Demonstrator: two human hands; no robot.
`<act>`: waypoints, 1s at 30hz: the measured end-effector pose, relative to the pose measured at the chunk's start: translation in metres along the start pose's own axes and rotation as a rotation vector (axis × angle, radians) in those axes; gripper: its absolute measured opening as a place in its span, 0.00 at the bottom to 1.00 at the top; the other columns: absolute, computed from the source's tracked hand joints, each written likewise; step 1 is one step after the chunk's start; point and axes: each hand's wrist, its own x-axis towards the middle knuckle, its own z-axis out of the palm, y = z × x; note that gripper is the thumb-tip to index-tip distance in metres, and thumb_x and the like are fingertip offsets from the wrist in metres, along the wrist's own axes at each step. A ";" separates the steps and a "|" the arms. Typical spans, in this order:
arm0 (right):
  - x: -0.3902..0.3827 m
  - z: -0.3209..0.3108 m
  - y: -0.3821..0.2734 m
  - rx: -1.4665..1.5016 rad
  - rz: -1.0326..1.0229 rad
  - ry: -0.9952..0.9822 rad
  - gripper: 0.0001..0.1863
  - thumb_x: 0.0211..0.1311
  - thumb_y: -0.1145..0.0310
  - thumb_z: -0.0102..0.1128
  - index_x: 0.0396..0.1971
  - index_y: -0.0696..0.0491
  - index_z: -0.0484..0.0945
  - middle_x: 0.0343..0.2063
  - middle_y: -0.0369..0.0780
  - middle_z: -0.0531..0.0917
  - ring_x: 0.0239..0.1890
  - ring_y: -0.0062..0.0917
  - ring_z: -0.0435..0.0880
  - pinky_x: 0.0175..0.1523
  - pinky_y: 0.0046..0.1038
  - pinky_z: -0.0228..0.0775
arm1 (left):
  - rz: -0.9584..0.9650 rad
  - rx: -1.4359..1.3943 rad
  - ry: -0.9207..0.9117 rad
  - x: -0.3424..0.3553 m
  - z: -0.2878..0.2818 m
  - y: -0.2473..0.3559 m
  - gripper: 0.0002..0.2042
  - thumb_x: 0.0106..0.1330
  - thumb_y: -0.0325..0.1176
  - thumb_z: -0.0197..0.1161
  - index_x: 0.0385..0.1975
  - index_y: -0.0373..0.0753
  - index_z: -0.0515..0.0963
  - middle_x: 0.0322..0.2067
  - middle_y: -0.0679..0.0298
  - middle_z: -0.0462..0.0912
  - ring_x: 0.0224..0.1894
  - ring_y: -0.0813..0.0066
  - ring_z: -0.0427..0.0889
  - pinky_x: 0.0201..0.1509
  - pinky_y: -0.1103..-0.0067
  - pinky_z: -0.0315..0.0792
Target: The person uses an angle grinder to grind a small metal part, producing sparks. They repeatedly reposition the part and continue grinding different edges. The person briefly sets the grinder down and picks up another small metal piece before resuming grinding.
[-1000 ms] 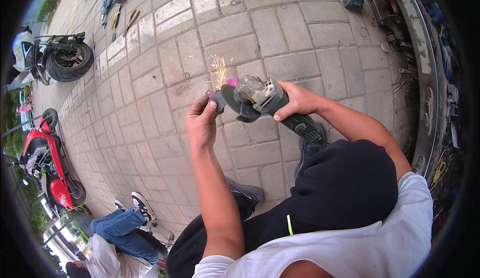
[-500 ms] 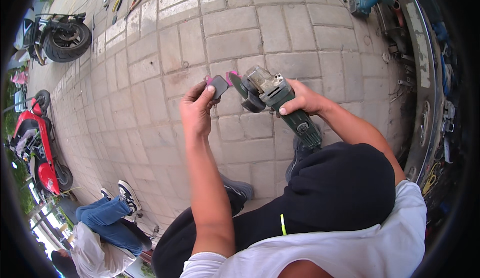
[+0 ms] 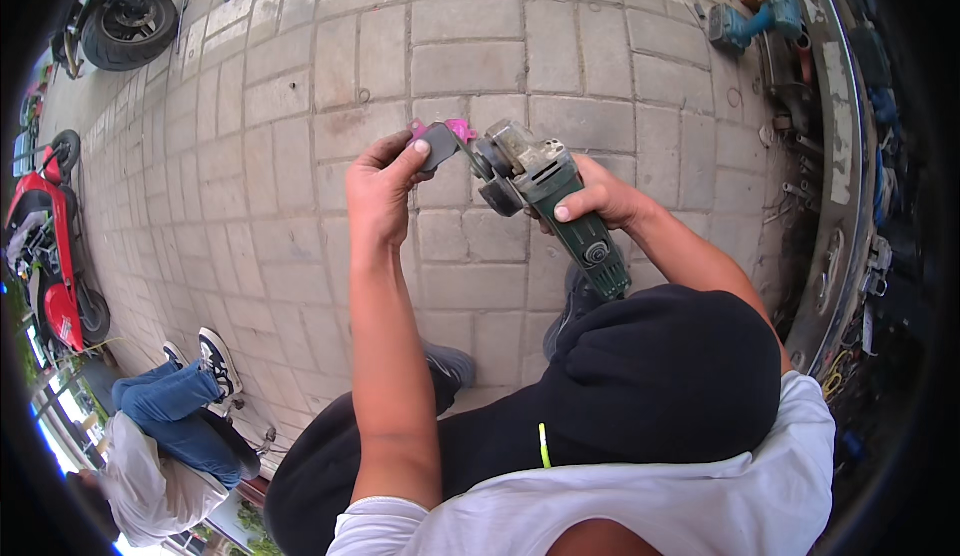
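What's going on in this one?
A person works over brick paving. The left hand pinches a flat grey piece with pink edging; the right hand grips a green angle grinder. Its disc is right by the piece; contact is unclear, and no sparks show. Someone in blue jeans is at lower left.

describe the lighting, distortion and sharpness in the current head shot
Head view: soft daylight on the brick paving, no hard-edged shadows standing out; head view: metal edge at right bowed by the fisheye, corners black; head view: angle grinder fairly crisp, bright patches near the seated person washed out.
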 end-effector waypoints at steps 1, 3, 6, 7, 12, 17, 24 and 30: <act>0.000 0.000 0.000 0.011 0.014 -0.004 0.35 0.36 0.64 0.73 0.50 0.61 0.73 0.35 0.44 0.81 0.32 0.28 0.83 0.38 0.31 0.79 | 0.005 -0.005 0.003 -0.001 0.001 0.001 0.19 0.60 0.28 0.69 0.48 0.24 0.78 0.39 0.55 0.84 0.36 0.72 0.83 0.38 0.78 0.78; 0.001 -0.002 0.001 0.029 0.040 -0.015 0.35 0.36 0.64 0.73 0.49 0.61 0.73 0.35 0.44 0.81 0.32 0.29 0.83 0.38 0.31 0.79 | 0.007 0.002 0.002 -0.002 0.002 0.001 0.18 0.60 0.28 0.69 0.48 0.25 0.78 0.39 0.55 0.84 0.36 0.72 0.83 0.38 0.78 0.78; 0.000 0.000 -0.002 0.093 0.070 -0.068 0.32 0.39 0.68 0.70 0.49 0.61 0.72 0.34 0.43 0.81 0.33 0.27 0.82 0.40 0.31 0.79 | -0.006 0.023 -0.003 -0.002 0.003 0.002 0.17 0.61 0.27 0.68 0.48 0.26 0.77 0.40 0.55 0.84 0.37 0.72 0.83 0.38 0.77 0.77; 0.000 0.000 -0.002 0.108 0.074 -0.071 0.31 0.39 0.68 0.70 0.48 0.61 0.72 0.34 0.43 0.81 0.33 0.28 0.82 0.39 0.32 0.79 | -0.012 0.023 -0.001 -0.002 0.003 0.001 0.17 0.61 0.27 0.68 0.48 0.26 0.78 0.40 0.55 0.84 0.37 0.72 0.83 0.38 0.77 0.77; 0.001 -0.001 0.000 0.111 0.092 -0.048 0.33 0.36 0.65 0.71 0.48 0.60 0.74 0.33 0.45 0.81 0.32 0.31 0.83 0.39 0.33 0.79 | -0.012 0.027 0.000 -0.001 0.005 -0.001 0.16 0.60 0.27 0.69 0.46 0.26 0.79 0.39 0.56 0.84 0.36 0.73 0.83 0.37 0.78 0.78; 0.001 -0.004 0.003 0.103 0.109 -0.045 0.35 0.35 0.63 0.71 0.49 0.60 0.74 0.34 0.46 0.81 0.32 0.31 0.84 0.38 0.33 0.80 | -0.010 0.019 0.016 -0.001 0.005 -0.004 0.17 0.57 0.26 0.70 0.45 0.25 0.80 0.37 0.55 0.85 0.34 0.72 0.83 0.37 0.79 0.78; 0.001 -0.004 0.003 0.127 0.106 -0.039 0.32 0.37 0.65 0.70 0.47 0.61 0.73 0.33 0.46 0.81 0.31 0.31 0.83 0.38 0.33 0.80 | -0.012 0.028 0.016 -0.001 0.006 -0.004 0.17 0.57 0.26 0.70 0.45 0.25 0.80 0.36 0.55 0.85 0.33 0.74 0.82 0.35 0.80 0.77; 0.001 -0.003 0.001 0.131 0.098 -0.047 0.30 0.38 0.67 0.69 0.46 0.61 0.74 0.32 0.45 0.81 0.31 0.30 0.83 0.38 0.33 0.79 | -0.014 0.032 0.018 -0.003 0.007 -0.003 0.16 0.58 0.26 0.70 0.45 0.25 0.80 0.36 0.55 0.85 0.33 0.74 0.82 0.36 0.80 0.77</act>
